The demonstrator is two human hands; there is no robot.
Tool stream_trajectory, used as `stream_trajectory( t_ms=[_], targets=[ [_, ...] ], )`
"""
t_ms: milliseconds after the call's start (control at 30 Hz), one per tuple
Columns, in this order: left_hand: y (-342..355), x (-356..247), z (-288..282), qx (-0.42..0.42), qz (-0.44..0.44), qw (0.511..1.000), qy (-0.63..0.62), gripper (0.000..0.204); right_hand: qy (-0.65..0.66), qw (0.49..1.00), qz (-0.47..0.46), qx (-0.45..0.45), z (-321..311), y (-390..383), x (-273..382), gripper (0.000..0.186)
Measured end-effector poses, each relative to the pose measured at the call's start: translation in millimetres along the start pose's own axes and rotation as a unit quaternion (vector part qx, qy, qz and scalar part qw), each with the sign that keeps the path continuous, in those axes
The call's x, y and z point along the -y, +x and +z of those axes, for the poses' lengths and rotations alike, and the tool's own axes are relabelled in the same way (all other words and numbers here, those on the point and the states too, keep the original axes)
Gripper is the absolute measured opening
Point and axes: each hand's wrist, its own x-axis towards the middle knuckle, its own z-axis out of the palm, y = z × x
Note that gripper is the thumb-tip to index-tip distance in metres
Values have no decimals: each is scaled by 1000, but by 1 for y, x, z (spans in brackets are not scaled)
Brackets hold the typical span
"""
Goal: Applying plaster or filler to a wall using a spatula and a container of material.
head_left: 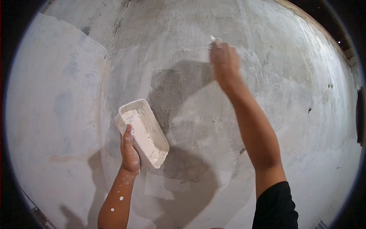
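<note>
My left hand grips a white rectangular tub by its side, the thumb over the rim. White paste, like wall putty, coats the inside of the tub, which is tilted. White smears and drops mark the left hand and forearm. Higher up and to the right, my right hand is closed close to the grey wall, slightly blurred by motion. A small white end pokes out past its fingers; the rest of whatever it holds is hidden.
Patchy white coating and bare grey areas cover the wall. On the left a smoother white wall section adjoins it along a vertical line. Small dark holes show at the right. A dark object stands at the far right edge.
</note>
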Motion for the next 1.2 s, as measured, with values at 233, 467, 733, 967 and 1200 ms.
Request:
stream_trajectory(
  t_ms=[233,467,733,967,1200],
  targets=[
    [6,3,4,18,-43,999,2,64,-30,993,-10,118,-37,32,-79,15],
    [7,4,-1,36,-61,995,-75,61,100,977,53,179,-29,47,-56,25],
    [7,4,-4,-16,-35,998,-50,68,-15,985,3,171,18,58,11,21],
    [2,7,-26,-57,-4,998,1,71,-46,987,-4,153,37,60,75,20],
    [-6,-5,-44,-69,31,997,4,65,1,974,-22,224,57,66,118,21]
  ],
)
